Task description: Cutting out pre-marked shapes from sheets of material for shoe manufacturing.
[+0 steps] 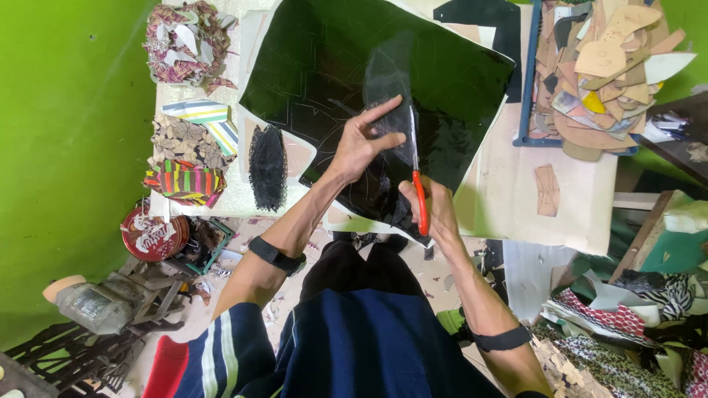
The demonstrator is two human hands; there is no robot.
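On the white table point(509, 199), left hand point(359, 144) pins black sheet point(324, 66), fingers spread; right hand point(435, 210) grips red-handled scissors point(417, 180).

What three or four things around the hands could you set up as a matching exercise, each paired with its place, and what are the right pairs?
Things:
1. scissors
2. black sheet
3. blue tray of cut-out shapes
4. round red tin

Places:
A. far right of the table
B. in the right hand
C. below the table's left end
D. spread on the table, pressed by the left hand

Pairs: 1-B, 2-D, 3-A, 4-C
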